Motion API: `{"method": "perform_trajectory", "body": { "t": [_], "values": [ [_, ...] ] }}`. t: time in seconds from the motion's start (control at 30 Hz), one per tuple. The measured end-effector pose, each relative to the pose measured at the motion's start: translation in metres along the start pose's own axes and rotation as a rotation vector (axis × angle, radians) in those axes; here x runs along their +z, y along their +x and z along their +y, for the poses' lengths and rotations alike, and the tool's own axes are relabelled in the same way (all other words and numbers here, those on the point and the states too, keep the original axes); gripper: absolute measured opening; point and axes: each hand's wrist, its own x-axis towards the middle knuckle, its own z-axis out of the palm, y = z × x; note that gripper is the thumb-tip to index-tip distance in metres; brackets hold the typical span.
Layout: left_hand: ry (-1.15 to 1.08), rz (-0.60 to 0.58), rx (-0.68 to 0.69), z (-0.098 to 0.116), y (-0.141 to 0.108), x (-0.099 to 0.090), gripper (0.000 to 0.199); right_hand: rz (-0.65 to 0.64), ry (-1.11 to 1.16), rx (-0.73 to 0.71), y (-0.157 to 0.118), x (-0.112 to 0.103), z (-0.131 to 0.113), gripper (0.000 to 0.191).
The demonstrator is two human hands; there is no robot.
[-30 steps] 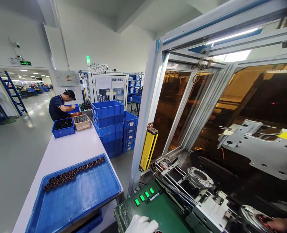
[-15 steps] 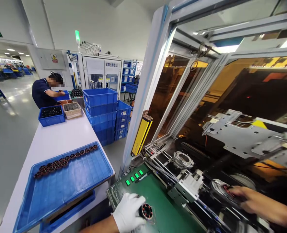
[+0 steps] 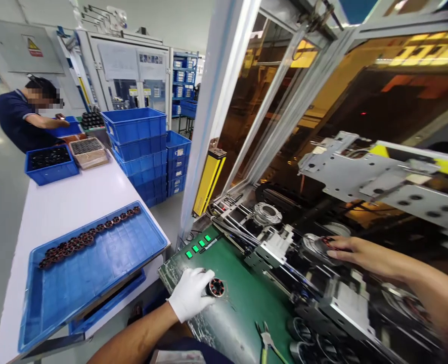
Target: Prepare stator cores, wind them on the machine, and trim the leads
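My left hand [image 3: 191,294], in a white glove, is closed around a motor stator [image 3: 217,287]. The stator is a dark ring with reddish windings inside, held just over the green bench top [image 3: 242,283]. My bare right hand [image 3: 351,249] reaches into the machine. Its fingers pinch another wound stator [image 3: 327,241], partly hidden by them, at a round metal fixture [image 3: 310,244]. A second round fixture [image 3: 267,214] sits farther back. Pliers with green handles [image 3: 265,339] lie on the bench near its front edge.
A blue tray [image 3: 133,263] on the white table at left holds a row of stators [image 3: 83,240]. Stacked blue crates [image 3: 136,151] stand behind it. A co-worker [image 3: 23,116] is at the table's far end. A metal plate [image 3: 360,172] hangs above the fixtures; a yellow bar [image 3: 209,182] lines the frame post.
My view has shifted right and downward, bringing the pliers into sight. My left hand still holds its stator, and my right fingers stay at the stator in the fixture.
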Motion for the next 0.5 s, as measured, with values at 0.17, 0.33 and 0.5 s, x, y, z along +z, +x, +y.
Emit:
{"method": "perform_trajectory", "body": {
  "t": [0.17, 0.33, 0.5],
  "values": [
    [0.004, 0.044, 0.044, -0.007, 0.005, 0.001, 0.055, -0.261, -0.025, 0.038, 0.002, -0.019, 0.002, 0.046],
    [0.001, 0.043, 0.100, -0.022, 0.016, 0.011, 0.056, -0.165, -0.031, 0.037, -0.020, -0.053, -0.044, 0.034],
    [0.041, 0.039, 0.110, -0.029, 0.023, 0.020, 0.057, 0.021, 0.026, -0.226, -0.064, 0.025, -0.143, 0.025]
  ]
}}
